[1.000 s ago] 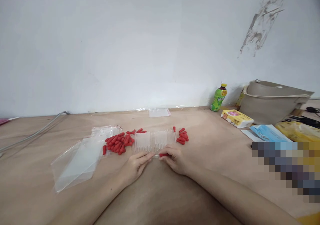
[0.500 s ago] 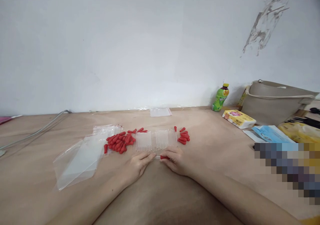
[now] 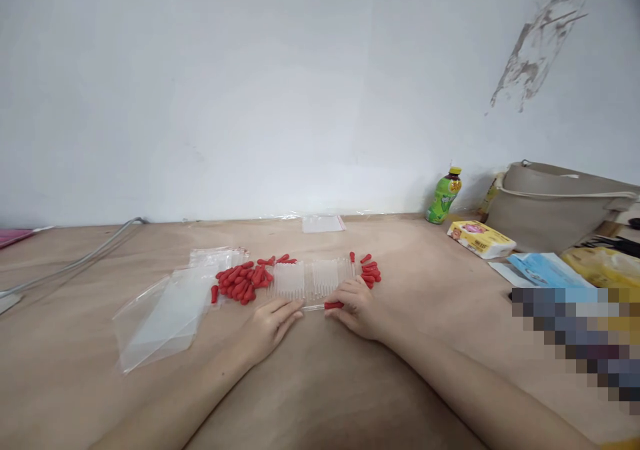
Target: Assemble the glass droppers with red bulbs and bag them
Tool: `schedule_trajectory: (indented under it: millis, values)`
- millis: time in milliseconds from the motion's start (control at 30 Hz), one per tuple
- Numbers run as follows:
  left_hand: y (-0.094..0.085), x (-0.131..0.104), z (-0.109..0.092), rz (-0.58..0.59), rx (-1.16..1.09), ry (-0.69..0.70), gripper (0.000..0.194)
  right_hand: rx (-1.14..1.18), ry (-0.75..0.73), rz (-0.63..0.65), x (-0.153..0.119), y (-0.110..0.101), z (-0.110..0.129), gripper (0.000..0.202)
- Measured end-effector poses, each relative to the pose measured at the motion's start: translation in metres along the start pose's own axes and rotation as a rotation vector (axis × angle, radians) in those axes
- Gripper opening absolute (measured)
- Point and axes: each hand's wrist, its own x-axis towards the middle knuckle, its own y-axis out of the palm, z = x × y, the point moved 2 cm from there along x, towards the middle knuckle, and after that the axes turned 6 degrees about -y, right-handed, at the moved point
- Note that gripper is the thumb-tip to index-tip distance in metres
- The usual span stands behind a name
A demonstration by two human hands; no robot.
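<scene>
Low in the middle, my right hand (image 3: 357, 309) is closed around a red rubber bulb (image 3: 333, 305). From the bulb a clear dropper tube (image 3: 315, 308) runs left to the fingers of my left hand (image 3: 274, 323), which pinch its other end. Just beyond my hands lie two groups of thin clear tubes (image 3: 289, 280) side by side. To the left sits a heap of red rubber bulbs (image 3: 237, 282). Several more red pieces (image 3: 370, 271) lie to the right, beyond my right hand; one of them caps a tube (image 3: 352, 263).
Clear plastic bags (image 3: 165, 317) lie at the left, and a small bag (image 3: 323, 224) by the wall. At the right stand a green bottle (image 3: 443, 197), a yellow tissue pack (image 3: 481, 239), a grey bag (image 3: 555, 203) and a blue packet (image 3: 550, 273). A cable (image 3: 85, 261) crosses the far left.
My hands have drawn slightly apart, the left one shifting left. More of the clear tube now shows between them, with the red bulb at its right end. The view has shifted slightly.
</scene>
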Motion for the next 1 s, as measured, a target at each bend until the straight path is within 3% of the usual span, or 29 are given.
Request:
schedule_trajectory:
  millis: [700, 833, 1000]
  values:
    - [0.003, -0.001, -0.002, 0.097, -0.104, -0.017, 0.022, 0.118, -0.053, 0.071, -0.001, 0.008, 0.003, 0.016]
    - [0.003, 0.001, -0.003, 0.053, -0.123, -0.068, 0.022, 0.299, 0.077, -0.065, 0.003, 0.006, 0.003, 0.016]
    - [-0.001, 0.003, -0.007, 0.05, -0.122, -0.034, 0.023, 0.689, 0.379, -0.215, 0.012, 0.005, -0.001, 0.033]
